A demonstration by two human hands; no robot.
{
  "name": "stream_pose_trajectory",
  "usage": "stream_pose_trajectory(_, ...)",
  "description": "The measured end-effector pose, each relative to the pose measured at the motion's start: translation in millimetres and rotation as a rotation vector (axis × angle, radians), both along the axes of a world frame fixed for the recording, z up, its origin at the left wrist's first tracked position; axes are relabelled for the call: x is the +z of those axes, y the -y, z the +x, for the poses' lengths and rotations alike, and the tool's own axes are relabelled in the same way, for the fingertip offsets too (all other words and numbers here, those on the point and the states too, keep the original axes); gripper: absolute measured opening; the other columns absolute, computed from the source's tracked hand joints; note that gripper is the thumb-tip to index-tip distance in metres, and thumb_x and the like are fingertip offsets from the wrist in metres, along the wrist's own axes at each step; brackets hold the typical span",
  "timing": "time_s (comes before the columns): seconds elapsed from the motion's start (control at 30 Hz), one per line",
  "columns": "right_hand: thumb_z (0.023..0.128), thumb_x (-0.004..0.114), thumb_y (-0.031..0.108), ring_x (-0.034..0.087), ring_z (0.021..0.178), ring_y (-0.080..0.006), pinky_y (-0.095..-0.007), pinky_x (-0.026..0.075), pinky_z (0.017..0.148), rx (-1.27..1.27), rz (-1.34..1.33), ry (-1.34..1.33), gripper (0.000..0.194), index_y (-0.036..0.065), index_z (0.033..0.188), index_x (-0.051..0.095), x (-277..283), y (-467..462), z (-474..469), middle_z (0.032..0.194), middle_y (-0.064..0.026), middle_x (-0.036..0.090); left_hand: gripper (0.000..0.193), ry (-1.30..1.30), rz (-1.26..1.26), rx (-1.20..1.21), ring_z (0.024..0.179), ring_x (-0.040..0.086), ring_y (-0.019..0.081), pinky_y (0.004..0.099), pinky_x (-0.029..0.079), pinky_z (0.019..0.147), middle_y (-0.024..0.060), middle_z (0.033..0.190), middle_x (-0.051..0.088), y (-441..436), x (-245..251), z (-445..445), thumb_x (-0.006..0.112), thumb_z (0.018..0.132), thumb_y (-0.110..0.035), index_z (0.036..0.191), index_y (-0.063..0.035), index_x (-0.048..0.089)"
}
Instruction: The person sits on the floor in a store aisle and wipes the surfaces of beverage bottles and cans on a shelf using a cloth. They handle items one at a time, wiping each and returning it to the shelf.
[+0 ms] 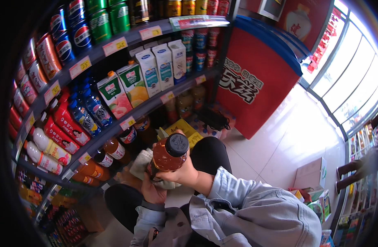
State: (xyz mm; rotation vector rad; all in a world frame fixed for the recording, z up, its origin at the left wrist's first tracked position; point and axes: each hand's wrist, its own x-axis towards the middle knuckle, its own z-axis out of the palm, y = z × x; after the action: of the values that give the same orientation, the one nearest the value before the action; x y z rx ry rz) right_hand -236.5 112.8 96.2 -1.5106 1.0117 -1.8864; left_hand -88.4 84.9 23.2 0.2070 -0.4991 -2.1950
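Note:
A large plastic bottle of reddish-brown drink (168, 157) with a black screw cap stands tilted between my knees, its cap towards me. Around its side wraps my right hand (184, 173), thumb in front and fingertips showing behind the cap. A pale grey cloth (141, 163) bunches against the bottle's left side and shows again below it. My left hand (153, 190) holds this cloth to the lower part of the bottle; its fingers are mostly hidden. Just beyond stands the lowest shelf row, with large bottles of orange drink (94, 171) and dark drink (114, 149).
Curved shelving (158, 102) bears juice cartons (113, 92), cans (81, 34) and bottles. A yellow carton (182, 129) lies on the floor beyond my knees. A red cooler (247, 77) stands at the right. Cardboard box (309, 174) and packets sit behind my right side; a person's legs (349, 173) show farther right.

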Motion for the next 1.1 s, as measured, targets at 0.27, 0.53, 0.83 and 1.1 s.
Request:
stream_pose_trajectory(0.27,0.054,0.091,0.021,0.049,0.118,-0.0215,-0.0342,0.038,0.104,-0.017,0.052,-0.089,0.105,0.004,0.138,0.032,-1,-7,-1,0.125,-0.0089,0.05,0.052,1.413,-1.278,0.641,0.128,0.045,0.039,0.0452,0.033,0.107,0.0198,0.134,0.051,2,17,9,0.052,0.09,-0.027,0.137,-0.0036,0.047)
stream_pose_trajectory(0.53,0.053,0.089,0.021,0.049,0.116,-0.0249,-0.0363,0.035,0.106,-0.035,-0.007,-0.161,0.087,0.006,0.127,0.046,-6,-4,-3,0.123,-0.0097,0.051,0.046,0.683,-0.344,0.466,0.121,0.052,0.0251,0.0385,0.043,0.101,0.0155,0.136,0.049,9,31,-5,0.053,0.097,-0.017,0.138,-0.0013,0.041)
stream_pose_trajectory(0.83,0.055,0.089,0.022,0.055,0.109,-0.0202,-0.0334,0.041,0.1,0.044,0.042,-0.168,0.086,0.002,0.126,0.045,15,-8,-20,0.118,-0.0095,0.056,0.038,1.196,-1.055,0.69,0.121,0.051,0.026,0.0389,0.04,0.102,0.0143,0.133,0.051,10,40,-9,0.05,0.097,-0.019,0.128,0.0019,0.05)
stream_pose_trajectory(1.1,0.054,0.085,0.015,0.056,0.109,-0.0181,-0.0317,0.042,0.098,0.238,0.211,0.031,0.09,-0.002,0.131,0.042,-1,-6,-10,0.117,-0.0102,0.058,0.035,0.505,-0.514,0.422,0.104,0.061,0.0174,0.0309,0.049,0.088,0.0088,0.119,0.06,23,97,-21,0.051,0.097,-0.02,0.125,0.0012,0.052)
